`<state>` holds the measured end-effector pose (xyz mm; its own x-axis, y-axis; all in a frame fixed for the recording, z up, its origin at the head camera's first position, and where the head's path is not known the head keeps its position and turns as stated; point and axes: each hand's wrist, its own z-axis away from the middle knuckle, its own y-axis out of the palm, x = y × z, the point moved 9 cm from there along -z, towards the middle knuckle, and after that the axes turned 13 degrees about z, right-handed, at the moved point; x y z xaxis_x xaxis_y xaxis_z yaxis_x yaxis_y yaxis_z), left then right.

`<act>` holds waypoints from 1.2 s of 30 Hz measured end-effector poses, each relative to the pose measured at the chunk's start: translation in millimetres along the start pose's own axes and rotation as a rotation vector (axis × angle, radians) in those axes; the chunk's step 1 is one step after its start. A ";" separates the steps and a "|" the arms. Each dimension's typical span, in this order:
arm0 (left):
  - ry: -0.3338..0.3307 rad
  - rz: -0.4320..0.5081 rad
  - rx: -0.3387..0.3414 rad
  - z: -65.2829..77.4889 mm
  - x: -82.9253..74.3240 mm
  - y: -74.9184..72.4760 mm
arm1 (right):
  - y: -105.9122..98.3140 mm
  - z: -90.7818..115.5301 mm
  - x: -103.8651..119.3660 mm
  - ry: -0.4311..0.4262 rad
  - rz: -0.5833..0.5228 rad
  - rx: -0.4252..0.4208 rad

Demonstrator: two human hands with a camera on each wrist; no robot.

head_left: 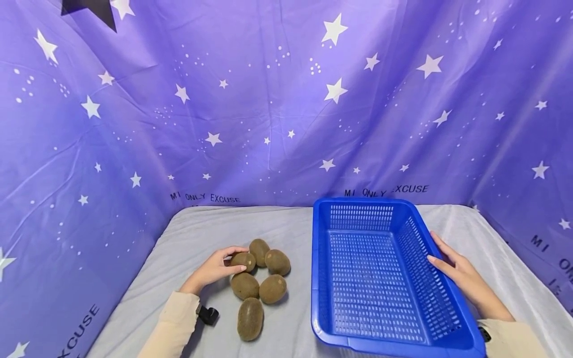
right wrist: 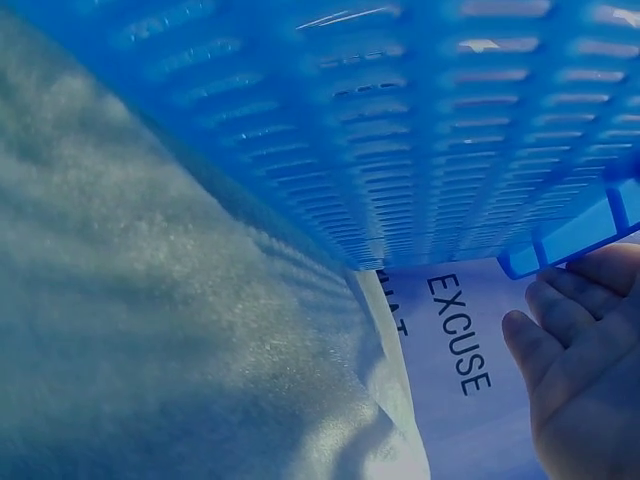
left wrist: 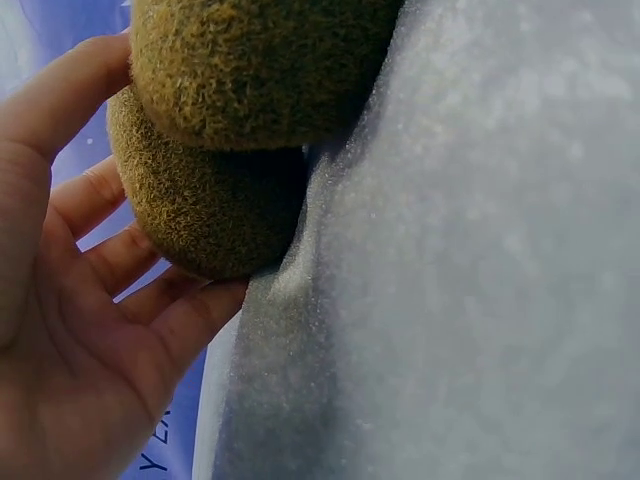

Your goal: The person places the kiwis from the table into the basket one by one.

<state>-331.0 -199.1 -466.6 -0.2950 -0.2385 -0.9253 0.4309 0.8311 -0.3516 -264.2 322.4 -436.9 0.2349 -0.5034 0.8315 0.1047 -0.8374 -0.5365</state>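
In the head view my left hand (head_left: 217,268) has its thumb and fingers around a brown kiwi (head_left: 244,260) at the left of a loose ring of several kiwis. The left wrist view shows the fingers curled along the far side of the fuzzy gripped kiwi (left wrist: 205,205), while another kiwi (left wrist: 260,70) overlaps it closer to the camera. On the right, a big blue plastic basket (head_left: 317,278) with slotted walls has my right hand (head_left: 465,281) at its right side. The right thumb lies over the rim, and the other fingers (right wrist: 560,310) are beneath the rim's outer edge.
One kiwi (head_left: 250,319) lies nearest the front, below the ring. A pale grey cloth (head_left: 215,223) covers the table. Purple star-printed curtains (head_left: 268,99) stand behind it and at both sides. A black device (head_left: 208,315) is on the left wrist.
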 end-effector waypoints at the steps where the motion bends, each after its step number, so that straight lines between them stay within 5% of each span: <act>1: 0.000 -0.002 -0.001 0.3 0.0 0.3 | -0.2 0.8 -0.6 0.003 0.006 -0.001; 11: 0.022 0.030 -0.003 1.4 -3.0 1.8 | 1.7 6.7 -8.2 0.060 -0.090 0.036; 17: 0.059 0.036 -0.027 2.7 -7.0 -0.8 | 2.1 5.6 -6.4 0.034 -0.093 0.035; 25: 0.080 0.023 -0.074 -0.7 -18.7 -6.2 | 3.9 4.0 -2.4 0.021 -0.232 0.055; 36: 0.105 -0.029 -0.075 -4.2 -39.7 -2.6 | 1.9 2.9 -4.6 0.045 -0.130 0.034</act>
<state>-324.0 -189.7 -428.4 -0.3960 -0.2122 -0.8934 0.3567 0.8610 -0.3626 -262.3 323.7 -442.2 0.1740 -0.4009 0.8995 0.1638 -0.8889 -0.4278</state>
